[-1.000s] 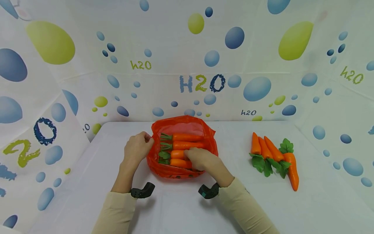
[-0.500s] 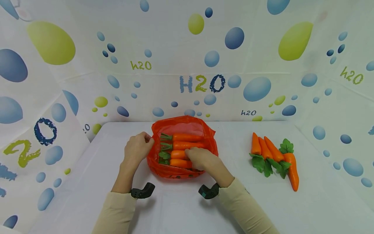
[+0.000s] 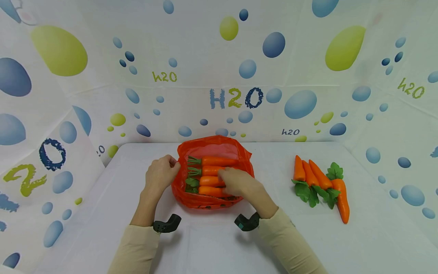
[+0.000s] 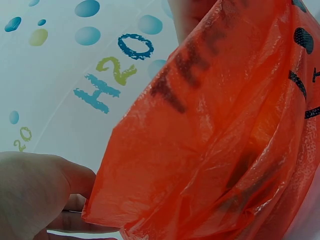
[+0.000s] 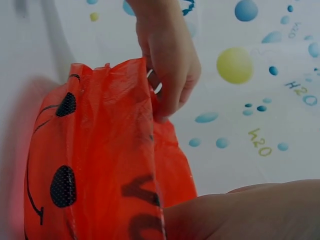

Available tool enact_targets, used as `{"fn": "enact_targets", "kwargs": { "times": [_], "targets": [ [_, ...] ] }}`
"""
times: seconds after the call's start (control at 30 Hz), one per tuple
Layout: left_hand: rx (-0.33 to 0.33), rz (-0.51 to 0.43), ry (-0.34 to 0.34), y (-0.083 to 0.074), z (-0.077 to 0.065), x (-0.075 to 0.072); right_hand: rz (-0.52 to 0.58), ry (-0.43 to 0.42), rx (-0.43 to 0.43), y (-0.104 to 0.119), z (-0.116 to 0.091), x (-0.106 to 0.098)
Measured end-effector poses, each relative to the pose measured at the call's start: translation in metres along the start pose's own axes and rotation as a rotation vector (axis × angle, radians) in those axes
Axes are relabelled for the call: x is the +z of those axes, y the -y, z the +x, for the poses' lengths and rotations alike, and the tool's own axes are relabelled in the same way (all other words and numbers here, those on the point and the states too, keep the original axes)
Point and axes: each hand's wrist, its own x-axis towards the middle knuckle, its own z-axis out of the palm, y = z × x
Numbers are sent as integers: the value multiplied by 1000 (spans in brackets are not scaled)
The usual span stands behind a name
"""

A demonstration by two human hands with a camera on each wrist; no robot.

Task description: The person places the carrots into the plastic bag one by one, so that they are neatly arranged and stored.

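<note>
The left hand (image 3: 161, 174) pinches a red bag (image 3: 205, 202); the right hand (image 3: 243, 185) is over carrots (image 3: 210, 181) inside, grip hidden from me. Loose carrots (image 3: 320, 174) lie to that hand's right.

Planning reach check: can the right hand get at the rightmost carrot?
Likely yes: the right hand must leave the red bag first, but nothing covers the tapered end of the rightmost carrot.

In the head view, the right hand (image 3: 244, 186) hides the three-o'clock ends of some carrots (image 3: 212, 181); the sleeves (image 3: 135, 249) are cut off at five and seven. The right-wrist view crops the red bag (image 5: 107, 150) near seven.
</note>
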Motion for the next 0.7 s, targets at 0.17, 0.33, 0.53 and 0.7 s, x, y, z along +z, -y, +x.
{"fn": "enact_targets", "kwargs": {
  "times": [0.17,0.33,0.53,0.7],
  "targets": [
    [1,5,1,0,1,1,45,-16,9,-3,-2,-5],
    [-2,-1,12,1,2,2,66,-48,2,-8,-1,-6],
    [-3,-4,18,2,3,3,75,-89,-7,-11,-1,-8],
    [-3,-1,24,2,3,5,100,-104,-5,-13,-3,-12]
  ]
}}
